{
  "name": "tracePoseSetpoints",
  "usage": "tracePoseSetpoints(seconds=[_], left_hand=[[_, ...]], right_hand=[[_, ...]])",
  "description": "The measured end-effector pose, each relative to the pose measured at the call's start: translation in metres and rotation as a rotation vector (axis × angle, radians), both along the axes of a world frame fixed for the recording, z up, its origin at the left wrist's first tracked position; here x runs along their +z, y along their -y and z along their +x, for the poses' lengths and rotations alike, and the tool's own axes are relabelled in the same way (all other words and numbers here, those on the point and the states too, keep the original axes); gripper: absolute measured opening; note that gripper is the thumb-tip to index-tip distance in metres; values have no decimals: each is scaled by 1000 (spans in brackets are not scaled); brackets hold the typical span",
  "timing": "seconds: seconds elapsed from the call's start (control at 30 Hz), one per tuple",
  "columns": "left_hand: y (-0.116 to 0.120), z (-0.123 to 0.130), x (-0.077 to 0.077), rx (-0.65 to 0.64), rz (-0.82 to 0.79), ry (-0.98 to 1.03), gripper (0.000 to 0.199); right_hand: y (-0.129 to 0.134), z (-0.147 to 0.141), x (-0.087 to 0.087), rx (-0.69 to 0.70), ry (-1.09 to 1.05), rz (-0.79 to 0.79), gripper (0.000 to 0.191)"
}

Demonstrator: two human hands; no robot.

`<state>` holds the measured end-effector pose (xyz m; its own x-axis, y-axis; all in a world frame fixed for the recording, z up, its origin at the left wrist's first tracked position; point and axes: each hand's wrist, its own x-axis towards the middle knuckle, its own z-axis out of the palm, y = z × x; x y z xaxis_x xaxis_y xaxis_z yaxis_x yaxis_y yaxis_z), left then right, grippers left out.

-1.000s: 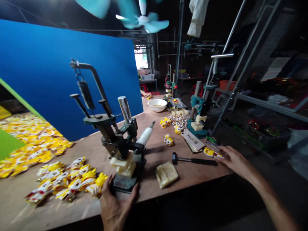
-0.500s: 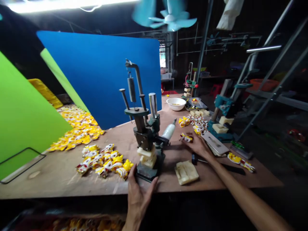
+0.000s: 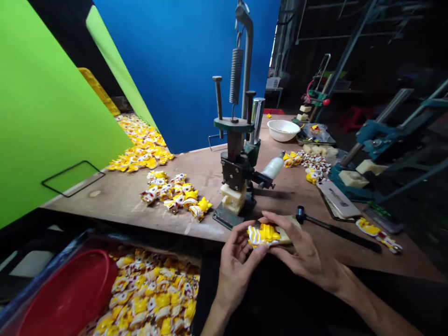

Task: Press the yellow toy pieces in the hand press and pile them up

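The left hand (image 3: 238, 266) and the right hand (image 3: 304, 247) had come together at the near edge of the table (image 3: 94, 193), where both gripped a crumpled yellow-and-white piece (image 3: 263, 234) between their fingers. Half a second before, the left hand had been against the base of the hand press (image 3: 238, 158) and the right hand had been out over the small pieces further along the table. The left hand was now off the press, just in front of it. A cream block (image 3: 289, 228) lay partly under the right hand, close behind the held piece. A black mallet (image 3: 336, 231) lay just beside the right hand, its handle pointing toward the right edge of the table. The view had also swung down, so a crate of similar pieces (image 3: 147, 294) with a red disc (image 3: 66, 294) now showed below the near edge. Loose pieces (image 3: 175, 196) still lay in a heap left of the press, and a white bowl (image 3: 283, 130) stood toward the far edge. A second press (image 3: 364, 140) stood at the right.
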<state>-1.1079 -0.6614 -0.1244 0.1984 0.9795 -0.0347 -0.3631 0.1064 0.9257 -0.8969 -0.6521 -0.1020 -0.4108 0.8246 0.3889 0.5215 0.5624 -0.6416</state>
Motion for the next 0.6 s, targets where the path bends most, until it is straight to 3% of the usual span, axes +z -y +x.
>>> tracePoseSetpoints(seconds=[0.1, 0.17, 0.23, 0.4, 0.6], left_hand=[[-2, -21, -13, 268, 3, -118, 61], [-12, -33, -24, 465, 53, -217, 58], [-29, -38, -33, 577, 115, -280, 56], [-63, -28, -35, 643, 114, -256, 68], [-67, -33, -34, 641, 13, -212, 64]], right_hand=[[-9, -4, -13, -49, 37, 87, 70], [-16, -2, -23, -187, 13, 99, 57], [-21, 2, -34, -316, -33, 71, 44], [-14, 11, -48, -311, -58, 18, 31], [2, 24, -53, -311, -86, -77, 28]])
